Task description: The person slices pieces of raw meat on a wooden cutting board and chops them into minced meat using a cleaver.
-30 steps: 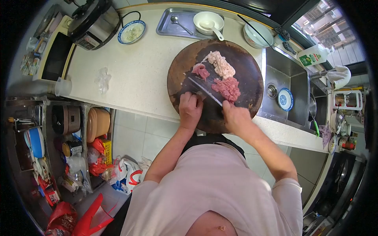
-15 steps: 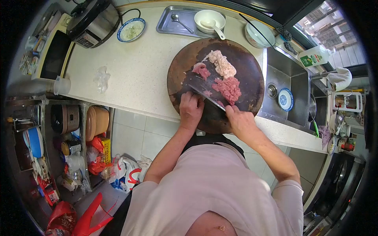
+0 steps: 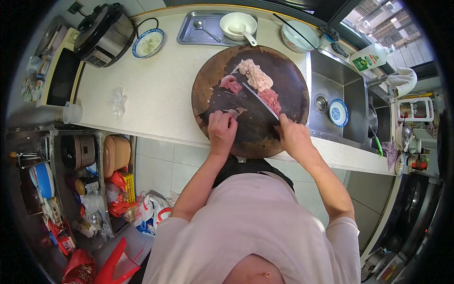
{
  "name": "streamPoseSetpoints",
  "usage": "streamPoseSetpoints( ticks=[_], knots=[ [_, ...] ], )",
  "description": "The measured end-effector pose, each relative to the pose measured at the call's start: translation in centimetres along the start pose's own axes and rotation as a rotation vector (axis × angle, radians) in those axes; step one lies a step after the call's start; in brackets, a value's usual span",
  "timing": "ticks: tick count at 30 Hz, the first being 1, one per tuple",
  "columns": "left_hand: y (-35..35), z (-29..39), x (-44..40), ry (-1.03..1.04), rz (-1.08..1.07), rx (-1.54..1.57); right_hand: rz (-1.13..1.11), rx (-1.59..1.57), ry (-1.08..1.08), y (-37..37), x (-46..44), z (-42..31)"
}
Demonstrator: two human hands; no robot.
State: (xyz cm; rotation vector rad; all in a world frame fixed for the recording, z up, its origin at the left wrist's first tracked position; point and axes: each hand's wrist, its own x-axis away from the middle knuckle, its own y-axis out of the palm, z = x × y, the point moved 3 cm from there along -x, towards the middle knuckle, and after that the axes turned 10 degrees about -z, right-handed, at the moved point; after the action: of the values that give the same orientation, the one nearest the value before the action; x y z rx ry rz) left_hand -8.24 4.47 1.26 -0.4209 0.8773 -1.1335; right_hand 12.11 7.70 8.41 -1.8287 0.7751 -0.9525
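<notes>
Knife slid over beside the mince, right hand gripping it. Left hand pinches a scrap; chunk beyond looks uncut, so mostly chopped imo.

Pale countertop — round board, metal tray, blue-rimmed plate

Dark, worn, matt wood on this round brown chopping board; behind it, a smooth grey metal rectangular tray; beside it, a shiny stainless-steel rectangular sink.
</notes>
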Motion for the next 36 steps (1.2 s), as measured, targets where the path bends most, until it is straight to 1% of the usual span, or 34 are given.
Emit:
streamPoseSetpoints(
  ticks=[2,4,6,9,12,16,17,20,23,25,28,29,32,34,36],
  knots=[
    [0.1,0.1,0.0,-0.006,-0.005,0.002,-0.021,0.035,-0.04,-0.1,1.0,-0.6],
    [0.1,0.1,0.0,-0.017,-0.015,0.019,-0.024,0.054,-0.145,-0.2,1.7,-2.3],
    [0.0,0.2,0.0,0.012,0.011,0.005,-0.037,0.093,-0.173,-0.1,1.9,-3.2],
    [-0.1,0.1,-0.2,0.033,0.016,0.0,-0.037,0.1,-0.176,0.5,1.9,-2.4],
    [0.2,-0.1,0.0,0.029,0.016,0.017,0.029,0.149,-0.241,1.1,-0.8,-3.5],
    [-0.1,0.0,0.0,0.025,-0.03,0.012,0.022,0.066,-0.219,1.0,-2.7,-2.6],
    [0.1,0.0,0.1,0.023,-0.023,0.018,-0.023,-0.013,-0.125,0.7,-3.0,-2.2],
    [0.2,0.0,0.0,0.02,0.01,0.019,0.078,0.03,-0.089,0.7,-2.3,-1.4],
    [0.1,0.2,-0.1,0.032,0.004,0.012,-0.004,0.049,-0.153,0.8,-0.6,-3.2],
    [0.0,0.0,-0.1,0.029,-0.022,0.013,0.042,0.127,-0.227,1.3,-0.3,-4.4],
    [-0.1,0.4,-0.5,0.058,0.058,0.057,0.061,0.157,-0.283,1.5,0.1,-4.7],
    [0.0,0.2,-0.4,0.048,0.039,0.056,0.068,0.157,-0.297,1.5,0.3,-4.4],
    [0.0,-0.1,-0.1,0.01,-0.022,0.072,-0.012,0.168,-0.258,1.0,1.6,-3.8],
    [-0.2,-0.1,-0.1,-0.026,-0.071,0.103,-0.011,0.192,-0.266,1.0,1.1,-4.0],
    [0.0,-0.3,-0.5,0.079,0.015,0.063,0.012,0.196,-0.281,1.1,-0.6,-4.9]
  ],
)
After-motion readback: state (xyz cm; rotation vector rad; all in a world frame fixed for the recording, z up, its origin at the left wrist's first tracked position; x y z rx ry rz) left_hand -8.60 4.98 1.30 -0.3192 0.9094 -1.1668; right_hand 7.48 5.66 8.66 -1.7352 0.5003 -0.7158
